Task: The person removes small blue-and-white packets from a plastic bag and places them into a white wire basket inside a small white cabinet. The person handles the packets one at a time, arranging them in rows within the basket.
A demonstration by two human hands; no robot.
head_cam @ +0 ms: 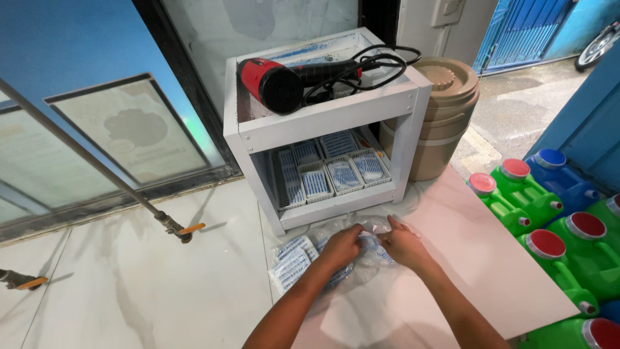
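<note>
Forearms: both reach forward from the bottom edge of the view and meet over a clear plastic bag (336,258) lying on the pale tiled floor (161,278).
Left hand (341,245): fingers pinched on the crinkled film at the bag's upper part, knuckles up.
Right hand (402,243): fingers closed on the same film just beside the left, thumb on top; the two hands nearly touch.
Bag contents: small white-and-blue packets (292,264), bunched toward the left end; how many, I cannot tell through the glare on the plastic.
Where it lies: directly in front of the white shelf unit (323,123), below its lower shelf.
Lower shelf: white wire baskets (336,169) already filled with similar packets in rows.
Top of unit: red and black hair dryer (284,83) with its black cord coiled beside it.
Right side: tan lidded bin (445,116) behind a white board (491,258); green and blue jugs (549,213) with red and blue caps beyond it.
Doing it well, as I judge: keep both pinches close together on the film, pull apart evenly and low, so the mouth opens without packets spilling onto the floor.
Caution: thin film may tear sideways; a steady pull suits better than a jerk.
</note>
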